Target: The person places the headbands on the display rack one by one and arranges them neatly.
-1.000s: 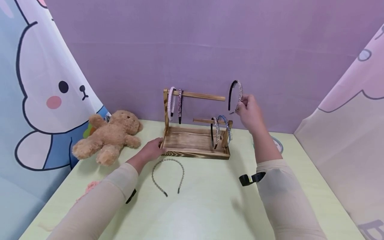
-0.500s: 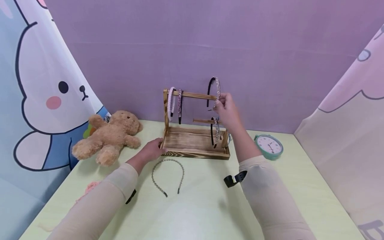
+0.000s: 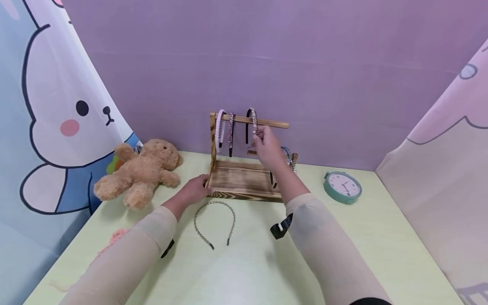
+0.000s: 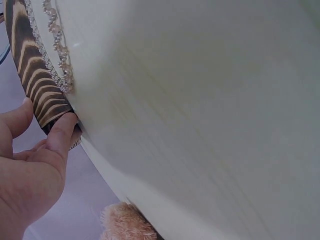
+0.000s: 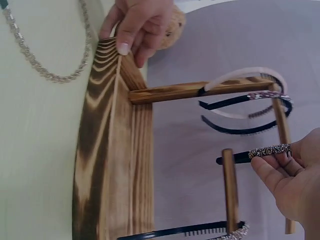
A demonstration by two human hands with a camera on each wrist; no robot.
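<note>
A sparkly headband (image 3: 254, 118) hangs over the upper bar of a wooden rack (image 3: 238, 178), its band pinched between thumb and fingers of my right hand (image 3: 270, 148). My left hand (image 3: 193, 189) grips the left front corner of the rack's tray; the left wrist view shows fingers and thumb (image 4: 17, 120) on either side of the wood. Further left on that bar hang a pale pink headband (image 3: 220, 131) and a dark jewelled one (image 3: 231, 133). On the lower bar are a blue headband (image 3: 290, 156) and another sparkly headband (image 5: 175, 232), mostly hidden by my right hand in the head view.
A beaded headband (image 3: 215, 202) lies on the table in front of the rack. To the left is a teddy bear (image 3: 141, 173), with a pink item (image 3: 118, 234) partly behind my left sleeve. A green clock (image 3: 342, 187) stands at the right.
My right hand has carried the sparkly headband leftward from beyond the bar's free end and lowered it over the upper bar. The left hand stays on the tray corner.
</note>
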